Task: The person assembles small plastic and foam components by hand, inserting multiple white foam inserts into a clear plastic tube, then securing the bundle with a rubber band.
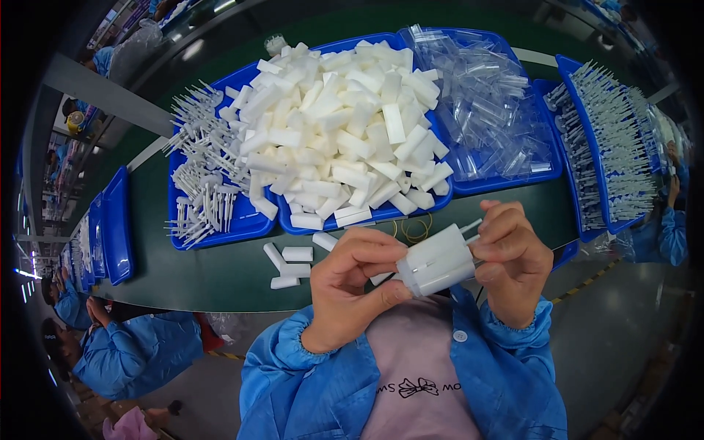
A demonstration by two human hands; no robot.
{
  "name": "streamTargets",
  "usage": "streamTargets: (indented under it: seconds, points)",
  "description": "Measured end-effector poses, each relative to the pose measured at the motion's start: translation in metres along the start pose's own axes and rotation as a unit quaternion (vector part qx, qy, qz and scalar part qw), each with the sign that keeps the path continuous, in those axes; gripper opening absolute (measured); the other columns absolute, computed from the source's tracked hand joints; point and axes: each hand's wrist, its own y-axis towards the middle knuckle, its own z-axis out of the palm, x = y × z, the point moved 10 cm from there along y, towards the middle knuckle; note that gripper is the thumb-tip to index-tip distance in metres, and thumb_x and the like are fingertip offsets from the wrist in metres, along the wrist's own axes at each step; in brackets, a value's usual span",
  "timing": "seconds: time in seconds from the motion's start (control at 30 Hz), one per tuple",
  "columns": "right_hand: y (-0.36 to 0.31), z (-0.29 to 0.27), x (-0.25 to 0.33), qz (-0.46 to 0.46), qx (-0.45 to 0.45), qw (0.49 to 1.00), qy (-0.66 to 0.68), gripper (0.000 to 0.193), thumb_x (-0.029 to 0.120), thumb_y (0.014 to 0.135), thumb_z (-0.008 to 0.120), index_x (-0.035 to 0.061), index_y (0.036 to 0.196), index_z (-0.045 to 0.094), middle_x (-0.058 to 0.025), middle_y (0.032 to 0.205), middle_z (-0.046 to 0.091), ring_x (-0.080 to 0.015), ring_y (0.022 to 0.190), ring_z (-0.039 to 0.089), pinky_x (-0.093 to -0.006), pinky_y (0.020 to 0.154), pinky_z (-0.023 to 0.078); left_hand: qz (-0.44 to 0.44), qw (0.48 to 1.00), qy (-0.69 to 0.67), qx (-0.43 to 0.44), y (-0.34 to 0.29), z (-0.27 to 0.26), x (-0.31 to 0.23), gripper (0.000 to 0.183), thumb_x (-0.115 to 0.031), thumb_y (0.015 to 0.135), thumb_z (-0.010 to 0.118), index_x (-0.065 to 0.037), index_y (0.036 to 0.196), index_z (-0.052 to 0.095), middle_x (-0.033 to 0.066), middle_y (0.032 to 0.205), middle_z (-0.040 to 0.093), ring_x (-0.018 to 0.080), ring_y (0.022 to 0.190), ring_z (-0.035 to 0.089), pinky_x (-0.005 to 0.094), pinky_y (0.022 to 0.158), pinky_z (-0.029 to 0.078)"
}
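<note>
At the near edge of the green bench [191, 282]: a worker in a blue smock [308, 400] and a pink shirt [407, 345] holds a white cylinder [440, 257] in front of the chest.
Cylinder: glossy along its side, tilted with its right end higher; a thin white stick [471, 226] juts out at that end.
Left hand [356, 275]: closed on the cylinder's left end, thumb below and fingers above.
Right hand [515, 257]: drawn narrow, thumb and fingertips on the cylinder's right end, index finger close by the stick; whether it also grips the stick, I cannot tell.
Loose white blocks [297, 254]: a small cluster lying on the bench, left of and beyond the left hand.
Yellow loops [427, 231]: on the bench, just beyond the cylinder.
Middle blue tray [392, 215]: heaped high with white blocks [323, 132].
Left blue tray [249, 221]: white stick parts [213, 205] in a tangle, beside the heap.
Clear plastic pieces [488, 110]: piled in a blue tray right of the blocks.
Far right: more white stick parts, densely packed in another blue tray.
Off to the left: a co-worker [147, 352] in blue.
</note>
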Motion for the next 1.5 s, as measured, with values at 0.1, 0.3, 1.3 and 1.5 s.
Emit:
streamTargets:
  seconds: [0.1, 0.3, 1.3, 1.5]
  points:
    - [-0.005, -0.001, 0.0, 0.004, -0.015, 1.0, 0.025, 0.015, 0.013, 0.071, 0.076, 0.0054, 0.079, 0.066, -0.0057, 0.083, 0.063, -0.0192, 0.081, 0.052, -0.0443, 0.091, 0.035, -0.007, 1.0, -0.001, 0.001, -0.002, 0.002, 0.002, 0.037, 0.009, 0.071, 0.072, 0.007, 0.106, 0.059, 0.0139, 0.112, 0.048, 0.0203, 0.103, 0.057, 0.0331, 0.093, 0.05]
    - [-0.005, 0.005, 0.009, -0.011, -0.012, 1.0, -0.027, 0.018, 0.008, 0.064, 0.077, 0.008, 0.079, 0.068, -0.005, 0.083, 0.064, -0.0192, 0.08, 0.054, -0.0457, 0.091, 0.036, -0.003, 0.999, -0.029, -0.036, -0.005, -0.009, 0.008, 0.033, 0.007, 0.075, 0.07, 0.007, 0.106, 0.057, 0.0126, 0.111, 0.047, 0.0211, 0.101, 0.058, 0.0334, 0.093, 0.05]
    - [0.047, -0.049, -0.052, 0.103, -0.093, 0.989, -0.048, 0.02, 0.006, 0.09, 0.054, 0.0014, 0.108, 0.06, -0.0063, 0.088, 0.06, -0.012, 0.07, 0.057, -0.0246, 0.067, 0.045, -0.048, 0.994, -0.007, -0.093, -0.004, -0.028, 0.014, 0.058, -0.018, 0.087, 0.065, 0.0, 0.135, 0.039, 0.0097, 0.12, 0.048, 0.0183, 0.108, 0.052, 0.0307, 0.088, 0.045]
    - [0.031, -0.024, -0.001, 0.027, -0.013, 0.999, 0.038, 0.02, 0.002, 0.09, 0.05, -0.004, 0.109, 0.053, -0.009, 0.086, 0.055, -0.0124, 0.069, 0.055, -0.0235, 0.064, 0.045, 0.029, 0.987, 0.157, -0.022, 0.0, -0.009, -0.006, 0.038, -0.015, 0.09, 0.06, 0.001, 0.125, 0.053, 0.0109, 0.119, 0.042, 0.017, 0.103, 0.05, 0.0276, 0.087, 0.044]
